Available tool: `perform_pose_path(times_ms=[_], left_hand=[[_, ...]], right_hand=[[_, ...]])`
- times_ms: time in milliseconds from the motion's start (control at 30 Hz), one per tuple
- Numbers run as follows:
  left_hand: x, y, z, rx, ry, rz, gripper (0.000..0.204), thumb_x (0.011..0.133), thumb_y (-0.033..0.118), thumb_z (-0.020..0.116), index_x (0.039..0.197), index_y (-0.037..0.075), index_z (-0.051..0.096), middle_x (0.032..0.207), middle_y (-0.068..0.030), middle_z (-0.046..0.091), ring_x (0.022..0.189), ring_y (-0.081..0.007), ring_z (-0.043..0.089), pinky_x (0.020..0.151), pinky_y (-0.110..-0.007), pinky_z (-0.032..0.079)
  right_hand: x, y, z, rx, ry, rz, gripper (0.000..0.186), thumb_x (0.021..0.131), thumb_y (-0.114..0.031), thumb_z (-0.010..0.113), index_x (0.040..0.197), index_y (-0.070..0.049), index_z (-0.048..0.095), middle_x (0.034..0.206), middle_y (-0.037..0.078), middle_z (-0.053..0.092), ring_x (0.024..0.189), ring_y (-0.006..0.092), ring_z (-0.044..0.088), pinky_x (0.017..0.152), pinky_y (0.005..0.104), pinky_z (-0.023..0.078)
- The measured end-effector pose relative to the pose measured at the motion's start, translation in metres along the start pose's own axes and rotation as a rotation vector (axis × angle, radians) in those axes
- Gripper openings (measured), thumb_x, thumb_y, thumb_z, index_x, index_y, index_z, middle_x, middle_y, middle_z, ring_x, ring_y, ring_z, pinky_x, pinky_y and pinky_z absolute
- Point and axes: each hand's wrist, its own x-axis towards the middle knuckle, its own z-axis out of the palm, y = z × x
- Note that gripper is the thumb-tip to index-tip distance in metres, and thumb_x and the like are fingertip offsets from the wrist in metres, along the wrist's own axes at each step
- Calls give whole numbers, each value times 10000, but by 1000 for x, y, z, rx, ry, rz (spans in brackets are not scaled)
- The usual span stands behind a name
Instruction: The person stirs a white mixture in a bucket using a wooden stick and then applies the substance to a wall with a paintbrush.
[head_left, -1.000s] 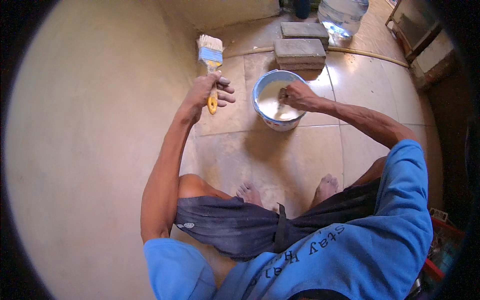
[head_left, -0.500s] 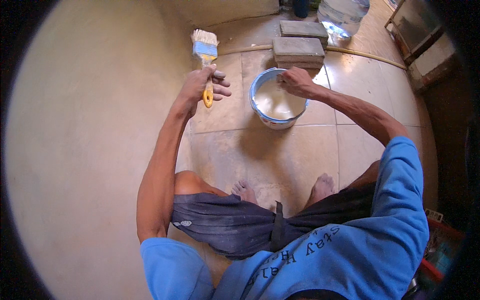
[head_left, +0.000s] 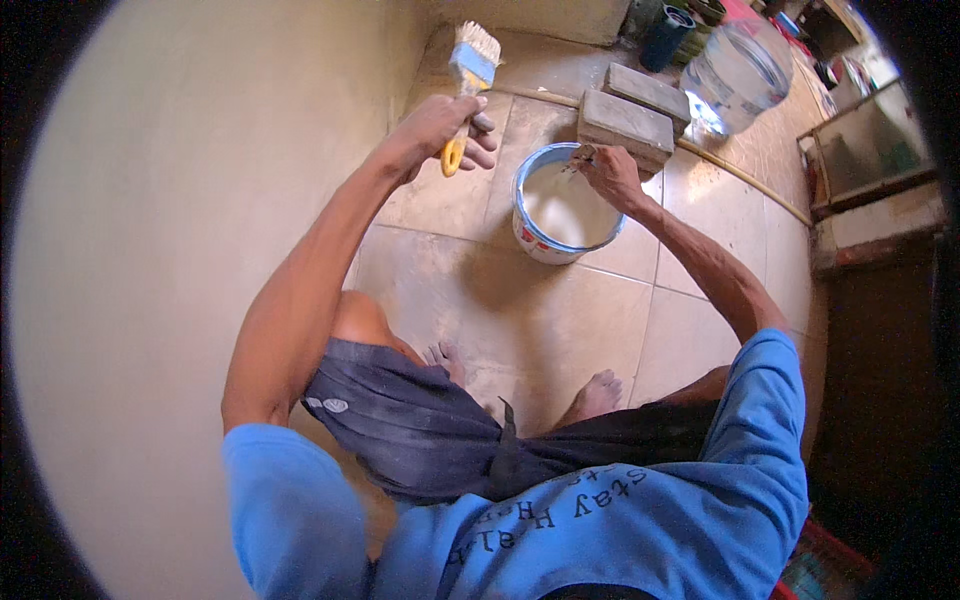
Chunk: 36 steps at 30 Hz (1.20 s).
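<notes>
My left hand (head_left: 445,130) is closed round the handle of a paintbrush (head_left: 472,68). The brush has pale bristles, a blue band and a yellow handle end, and it points up and away beside the wall. To the right stands a white bucket (head_left: 530,238) with a blue rim, partly filled with creamy white paint (head_left: 568,208). My right hand (head_left: 612,178) is closed at the far right of its rim, the paint-flecked fingertips curled over the opening. The hand hides that stretch of rim.
Grey blocks (head_left: 627,122) lie just behind the bucket, and a yellowish hose (head_left: 742,178) runs past them. A large clear water bottle (head_left: 738,75) and a dark blue container (head_left: 667,40) stand farther back. A plain wall (head_left: 180,280) rises on my left. A glass-sided frame (head_left: 870,145) is at right.
The whole view has shifted and turned, bringing more of the far right into sight. My left hand still holds the paintbrush; my right hand stays at the bucket's rim.
</notes>
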Motion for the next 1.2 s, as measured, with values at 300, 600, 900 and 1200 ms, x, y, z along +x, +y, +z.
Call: perform_pose_path(times_ms=[300,600,900,1200], left_hand=[[5,-12,-8,-23,-47,29,479,924,402,480,983,-67,561,846,-164,650,684,-241,690,582,-294,560],[6,-8,-4,-23,-40,27,498,912,397,498,994,-90,559,849,-190,657,682,-259,695,553,-294,565],[2,-11,-6,-34,-30,40,493,916,400,490,989,-82,561,865,-194,654,644,-276,692,523,-300,565],[28,-22,-1,-158,-117,7,478,930,391,462,991,-76,543,830,-202,651,623,-276,688,460,-311,549]], right_hand=[[-37,-32,-9,195,-365,-133,119,813,-164,636,886,-99,705,887,113,689,820,289,654,722,372,513],[-6,7,-2,155,-210,-2,163,817,-182,640,951,-120,710,854,135,688,733,304,664,672,399,527],[-36,-16,-10,220,-253,-189,136,814,-122,636,933,-102,700,879,99,695,829,279,664,708,374,524],[-3,-8,-9,157,-285,75,196,810,-228,674,922,-71,707,866,138,693,771,271,663,697,380,513]])
